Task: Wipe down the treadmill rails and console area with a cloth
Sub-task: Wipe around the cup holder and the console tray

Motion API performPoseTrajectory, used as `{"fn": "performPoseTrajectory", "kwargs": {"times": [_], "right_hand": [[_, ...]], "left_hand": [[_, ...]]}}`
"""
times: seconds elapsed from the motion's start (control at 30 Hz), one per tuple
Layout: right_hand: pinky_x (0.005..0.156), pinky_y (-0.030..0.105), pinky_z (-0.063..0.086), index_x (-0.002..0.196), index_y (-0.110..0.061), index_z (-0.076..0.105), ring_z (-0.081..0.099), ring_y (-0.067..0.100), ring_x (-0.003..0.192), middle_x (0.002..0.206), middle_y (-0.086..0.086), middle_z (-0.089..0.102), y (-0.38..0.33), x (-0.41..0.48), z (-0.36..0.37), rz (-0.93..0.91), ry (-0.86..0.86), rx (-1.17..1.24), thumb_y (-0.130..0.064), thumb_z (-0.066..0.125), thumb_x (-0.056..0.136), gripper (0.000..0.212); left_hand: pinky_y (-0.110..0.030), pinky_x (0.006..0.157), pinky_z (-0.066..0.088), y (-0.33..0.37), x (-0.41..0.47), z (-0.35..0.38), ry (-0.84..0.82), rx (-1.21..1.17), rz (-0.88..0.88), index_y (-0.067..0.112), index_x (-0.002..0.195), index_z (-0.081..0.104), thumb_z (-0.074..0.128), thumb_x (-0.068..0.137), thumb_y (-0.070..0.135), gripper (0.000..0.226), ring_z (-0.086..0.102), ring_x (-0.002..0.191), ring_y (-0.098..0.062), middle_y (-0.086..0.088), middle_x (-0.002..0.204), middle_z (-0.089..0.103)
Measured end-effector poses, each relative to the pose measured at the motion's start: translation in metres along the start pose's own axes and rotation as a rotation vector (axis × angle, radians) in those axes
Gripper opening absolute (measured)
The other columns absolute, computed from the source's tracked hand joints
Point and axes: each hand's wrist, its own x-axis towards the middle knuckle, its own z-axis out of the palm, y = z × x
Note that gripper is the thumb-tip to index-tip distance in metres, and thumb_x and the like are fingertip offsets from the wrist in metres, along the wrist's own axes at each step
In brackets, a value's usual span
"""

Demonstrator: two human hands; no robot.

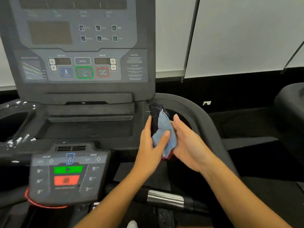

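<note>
Far left: cup holder point(9, 122), flecked white. Near left: keypad point(65, 175), below the upright console point(79, 46). Right of centre: left hand point(151, 145) gripped the bunched cloth point(162, 129), thumb clamped across its blue face (dark fabric above, red edge below). Right hand point(185, 145) lay flat against the cloth's other side, fingers straight where visible. Cloth was held before the curved right rail point(202, 122); contact unclear.

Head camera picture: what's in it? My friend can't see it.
A left hand and right hand hold a bunched blue and dark cloth between them, just right of the treadmill console. A smaller control panel with green and red buttons sits lower left.
</note>
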Motion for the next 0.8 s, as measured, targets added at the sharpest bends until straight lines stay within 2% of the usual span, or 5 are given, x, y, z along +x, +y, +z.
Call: {"fn": "performPoseTrajectory", "kwargs": {"times": [0.17,0.27,0.4,0.53,0.8], "right_hand": [[0.099,0.028,0.047,0.136,-0.017,0.047,0.058,0.013,0.117,0.129,0.003,0.060,0.013,0.031,0.013,0.057,-0.025,-0.083,-0.048,0.022,0.098,0.055],[0.109,0.029,0.034,0.136,-0.019,0.046,0.052,0.010,0.122,0.134,0.003,0.056,0.019,0.049,0.023,0.109,0.005,-0.302,-0.052,0.020,0.097,0.058],[0.113,0.034,0.018,0.148,-0.021,0.023,0.022,0.018,0.142,0.155,0.002,0.023,0.028,0.071,0.031,0.178,0.149,-0.706,-0.050,0.020,0.099,0.057],[0.113,0.038,0.019,0.149,-0.022,0.017,0.014,0.020,0.143,0.155,0.002,0.017,0.047,0.091,0.017,0.048,0.318,-0.922,-0.043,0.029,0.100,0.055],[0.104,0.040,0.035,0.144,-0.019,0.032,0.039,0.023,0.131,0.146,0.007,0.038,0.064,0.120,-0.010,-0.032,0.488,-1.156,-0.040,0.032,0.100,0.049]], "left_hand": [[-0.012,0.101,0.030,-0.007,0.013,-0.044,0.095,0.212,0.069,0.044,0.141,0.018,0.064,0.081,0.045,0.076,0.032,0.129,0.001,0.011,0.143,0.030],[0.000,0.092,0.027,-0.012,0.023,-0.066,0.148,0.418,0.099,0.035,0.141,0.030,0.065,0.084,0.030,0.067,0.030,0.124,0.002,0.004,0.143,0.029],[-0.033,0.106,0.030,-0.027,0.033,-0.085,0.152,0.779,-0.044,0.024,0.144,0.030,0.056,0.090,0.028,0.060,0.026,0.135,-0.025,-0.010,0.152,0.014],[-0.047,0.115,-0.003,-0.041,0.041,-0.080,-0.068,1.224,-0.300,0.014,0.148,0.014,0.025,0.096,0.049,0.063,-0.009,0.143,-0.033,-0.013,0.156,-0.013],[-0.055,0.112,-0.004,-0.056,0.077,-0.063,-0.208,1.143,-0.170,0.028,0.147,-0.011,0.024,0.093,0.059,0.071,-0.011,0.142,-0.036,-0.002,0.156,-0.017]]}}
